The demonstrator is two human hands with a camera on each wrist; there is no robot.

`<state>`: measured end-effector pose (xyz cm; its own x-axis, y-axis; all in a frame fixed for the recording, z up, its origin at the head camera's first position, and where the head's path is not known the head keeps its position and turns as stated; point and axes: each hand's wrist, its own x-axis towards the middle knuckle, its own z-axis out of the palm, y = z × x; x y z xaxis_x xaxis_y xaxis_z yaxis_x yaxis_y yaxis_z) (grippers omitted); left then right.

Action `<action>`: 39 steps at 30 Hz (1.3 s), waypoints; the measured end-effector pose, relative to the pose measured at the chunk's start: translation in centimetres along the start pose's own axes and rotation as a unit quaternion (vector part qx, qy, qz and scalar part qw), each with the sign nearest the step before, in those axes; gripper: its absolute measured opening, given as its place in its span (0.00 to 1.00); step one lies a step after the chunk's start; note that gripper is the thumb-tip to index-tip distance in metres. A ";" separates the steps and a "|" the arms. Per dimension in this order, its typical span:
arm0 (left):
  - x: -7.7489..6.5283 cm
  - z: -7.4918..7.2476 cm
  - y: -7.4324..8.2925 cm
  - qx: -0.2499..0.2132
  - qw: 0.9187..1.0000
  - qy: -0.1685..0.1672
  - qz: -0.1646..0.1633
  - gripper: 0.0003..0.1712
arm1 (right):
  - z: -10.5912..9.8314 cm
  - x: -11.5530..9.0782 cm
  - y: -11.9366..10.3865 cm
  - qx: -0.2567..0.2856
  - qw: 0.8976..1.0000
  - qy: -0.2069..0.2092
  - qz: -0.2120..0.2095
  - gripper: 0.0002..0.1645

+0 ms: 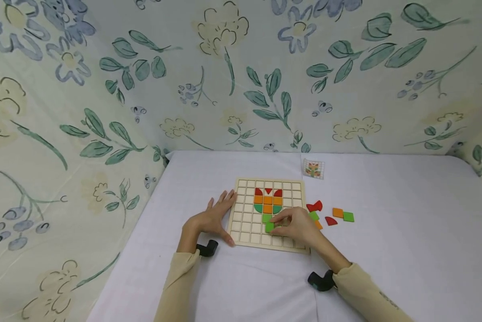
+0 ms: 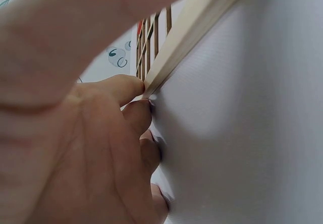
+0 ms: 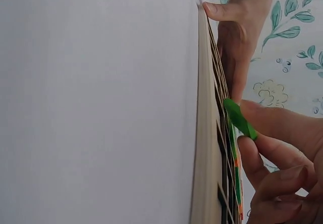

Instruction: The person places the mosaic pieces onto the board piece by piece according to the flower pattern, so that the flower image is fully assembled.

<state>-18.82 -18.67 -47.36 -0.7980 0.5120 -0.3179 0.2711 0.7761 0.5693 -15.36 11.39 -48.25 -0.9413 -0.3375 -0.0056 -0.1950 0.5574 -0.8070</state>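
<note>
A wooden grid board [image 1: 245,226] lies on the white cloth. My left hand [image 1: 213,219] rests along its left edge with fingers spread, thumb at the near left corner and fingertips against the side. Between thumb and fingers my right hand [image 1: 299,226] pinches a green piece [image 3: 238,118], held tilted just over the grid in the right wrist view. Directly above it on the board sits a light green square [image 1: 267,218]. Farther up are orange squares [image 1: 268,200], dark green curved pieces [image 1: 277,209], red curved pieces [image 1: 278,192] and a small red triangle [image 1: 268,191].
Right of the board lie loose pieces: red curved ones [image 1: 331,221], an orange square [image 1: 337,213] and a green square [image 1: 348,217], with several partly behind my right hand. A small picture card [image 1: 314,169] lies beyond the board's far right corner. Floral cloth [image 1: 225,112] hangs behind.
</note>
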 end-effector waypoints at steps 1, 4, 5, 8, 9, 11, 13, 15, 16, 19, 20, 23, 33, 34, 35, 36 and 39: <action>0.0 0.0 0.0 0.001 1.000 -0.001 0.001 0.87 | 0.2 0.1 0.0 0.000 1.000 0.002 0.004 0.14; 0.1 0.0 0.0 0.001 1.000 -0.002 0.002 0.86 | 0.6 0.2 -0.1 0.006 1.000 0.004 0.022 0.13; 0.1 0.0 0.0 0.001 1.000 -0.002 0.002 0.87 | 0.7 0.2 -0.1 0.006 1.000 0.004 0.024 0.13; 0.0 0.0 0.0 0.000 1.000 -0.001 0.001 0.87 | 0.9 0.3 -0.1 0.006 1.000 0.000 0.025 0.13; 0.0 0.0 -0.1 0.001 1.000 -0.001 0.001 0.87 | 0.9 0.3 -0.1 0.007 1.000 -0.002 0.024 0.13; 0.0 0.0 -0.1 0.000 1.000 0.000 0.002 0.87 | 0.9 0.2 0.0 0.010 1.000 -0.005 0.021 0.13; 0.0 0.0 -0.1 -0.002 1.000 0.000 0.002 0.87 | 0.8 0.2 0.0 0.012 1.000 -0.005 0.020 0.13; 0.0 0.0 -0.1 -0.003 1.000 0.000 0.002 0.87 | 0.7 0.3 0.1 0.010 1.000 -0.004 0.022 0.13; 0.0 0.0 -0.1 -0.002 1.000 0.000 0.003 0.87 | 0.7 0.3 0.1 0.007 1.000 -0.002 0.023 0.13; 0.1 0.0 -0.2 0.000 1.000 -0.001 0.002 0.87 | 0.6 0.3 0.1 -0.002 1.000 0.002 0.026 0.12; 0.1 0.0 -0.2 -0.001 1.000 -0.001 0.002 0.87 | 0.6 0.2 0.1 -0.002 1.000 0.002 0.028 0.11; 0.1 0.1 -0.2 -0.001 1.000 -0.002 0.002 0.86 | 0.7 0.3 0.0 -0.002 1.000 0.003 0.024 0.11; 0.1 0.0 -0.1 -0.002 1.000 -0.004 0.003 0.86 | 1.0 0.3 -0.5 -0.005 0.999 0.012 0.033 0.09; 0.1 0.0 -0.1 -0.002 1.000 -0.004 0.003 0.86 | 1.0 0.3 -0.5 -0.005 0.999 0.013 0.033 0.09; 0.1 -0.1 -0.1 -0.002 1.000 -0.004 0.003 0.86 | 1.1 0.3 -0.5 -0.006 0.999 0.012 0.031 0.09; 0.1 -0.1 -0.1 -0.002 1.000 -0.005 0.003 0.87 | 1.1 0.3 -0.5 -0.006 0.999 0.012 0.030 0.09; 0.1 0.0 -0.2 -0.001 1.000 -0.006 0.002 0.87 | 1.0 0.3 -0.5 -0.004 1.000 0.009 0.028 0.09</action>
<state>-18.99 -18.79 -47.49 -0.7907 0.5192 -0.3246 0.2732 0.7736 0.5717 -15.23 10.25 -48.44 -0.9555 -0.2924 -0.0401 -0.1442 0.5810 -0.8010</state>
